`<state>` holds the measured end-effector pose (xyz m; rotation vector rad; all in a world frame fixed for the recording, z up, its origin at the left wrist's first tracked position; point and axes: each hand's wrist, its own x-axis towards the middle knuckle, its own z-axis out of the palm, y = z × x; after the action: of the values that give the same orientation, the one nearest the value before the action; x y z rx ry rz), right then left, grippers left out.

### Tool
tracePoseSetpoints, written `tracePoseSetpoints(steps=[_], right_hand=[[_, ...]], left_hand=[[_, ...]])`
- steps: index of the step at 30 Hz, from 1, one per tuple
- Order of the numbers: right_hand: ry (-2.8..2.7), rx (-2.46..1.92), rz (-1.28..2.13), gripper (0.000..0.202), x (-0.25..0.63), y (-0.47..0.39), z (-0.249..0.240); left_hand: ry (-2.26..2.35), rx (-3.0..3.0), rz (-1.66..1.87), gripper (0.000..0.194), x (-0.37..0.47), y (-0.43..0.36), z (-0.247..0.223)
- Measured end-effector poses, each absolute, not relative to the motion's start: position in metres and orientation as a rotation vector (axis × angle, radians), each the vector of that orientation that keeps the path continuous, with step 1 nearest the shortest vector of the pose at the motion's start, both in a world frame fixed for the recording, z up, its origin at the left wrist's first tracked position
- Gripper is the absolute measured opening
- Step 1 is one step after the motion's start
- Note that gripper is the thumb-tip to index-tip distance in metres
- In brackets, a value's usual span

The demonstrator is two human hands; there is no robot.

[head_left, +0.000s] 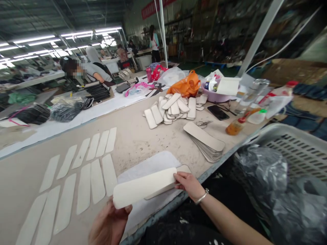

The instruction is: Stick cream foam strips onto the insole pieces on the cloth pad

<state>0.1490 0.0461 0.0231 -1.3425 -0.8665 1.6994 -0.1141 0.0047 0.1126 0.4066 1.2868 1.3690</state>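
Observation:
Between my two hands is a long white strip-shaped panel (145,187) with rounded corners, raised over the table's front edge. My left hand (109,217) grips its left end from below, fingers partly hidden under it. At the right end, my right hand (189,183) pinches the panel between thumb and fingers. Beneath it lie another greyish panel (184,169) and a white sheet (158,163). Two rows of similar white panels (84,189) lie spread on the left of the table. A neat stack of panels (204,139) sits to the right.
Behind are a loose heap of small padded pieces (175,107), scissors (203,124), a black phone (218,112), an orange bag (185,85) and a purple basin (216,96). A sauce bottle (235,126) stands near the right edge. A grey plastic crate (293,136) is at right. A co-worker (94,71) bends over the far table.

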Motion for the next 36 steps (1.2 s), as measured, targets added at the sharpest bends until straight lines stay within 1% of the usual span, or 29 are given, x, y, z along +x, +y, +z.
tracePoseSetpoints(steps=[4, 7, 10, 13, 18, 23, 28, 36], right_hand=[[-1.112, -1.532, 1.491, 0.033, 0.176, 0.043, 0.012], [-1.262, -1.664, 1.286, 0.029, 0.193, 0.045, 0.012], [-1.331, -1.768, 1.103, 0.028, 0.204, 0.051, 0.014], [-1.384, -1.843, 0.99, 0.026, 0.21, 0.057, 0.011], [-1.454, -1.945, 0.898, 0.015, 0.211, 0.06, 0.0], [-1.52, -1.999, 0.846, 0.012, 0.211, 0.061, -0.005], [-1.545, -2.01, 0.847, 0.016, 0.212, 0.059, -0.007], [-1.584, -2.038, 0.822, 0.022, 0.217, 0.06, -0.015]], left_hand=[[1.51, 0.517, 1.284, 0.029, -0.125, -0.004, 0.07], [1.674, 0.815, 1.146, 0.033, -0.119, -0.007, 0.045], [1.782, 1.147, 1.001, 0.037, -0.107, -0.006, 0.036], [1.808, 1.298, 0.907, 0.038, -0.101, 0.0, 0.033], [1.827, 1.431, 0.744, 0.037, -0.107, 0.013, 0.021], [1.868, 1.486, 0.559, 0.034, -0.111, 0.024, 0.018], [1.924, 1.588, 0.336, 0.032, -0.11, 0.03, 0.023], [1.912, 1.598, 0.234, 0.025, -0.112, 0.032, 0.016]])
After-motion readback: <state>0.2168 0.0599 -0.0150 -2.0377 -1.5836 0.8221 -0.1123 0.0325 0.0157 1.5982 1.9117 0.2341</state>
